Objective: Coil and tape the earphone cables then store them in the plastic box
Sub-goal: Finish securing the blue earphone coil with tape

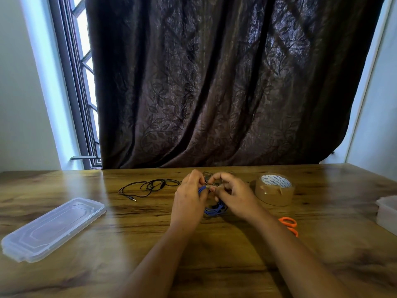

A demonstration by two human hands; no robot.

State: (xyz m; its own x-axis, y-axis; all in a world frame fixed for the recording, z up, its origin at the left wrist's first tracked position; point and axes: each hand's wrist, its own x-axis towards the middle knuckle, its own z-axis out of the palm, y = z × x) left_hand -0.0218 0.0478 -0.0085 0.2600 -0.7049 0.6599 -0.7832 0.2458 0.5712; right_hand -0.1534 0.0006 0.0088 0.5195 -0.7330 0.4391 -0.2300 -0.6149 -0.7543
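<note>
Wood-grain surface [96,265] before a brown curtain [214,82] and barred window [83,82]. Left hand [189,201] and right hand [234,194] both pinch the blue earphone cable [214,210] mid-surface; plastic box [387,214] at right edge, lid [53,229] at left.

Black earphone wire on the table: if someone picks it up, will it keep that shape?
Probably not. The black earphone wire lies in loose, uneven loops, so it likely flops and dangles. It looks thin, so it is probably very light. Its tangled loops may snag together.
</note>
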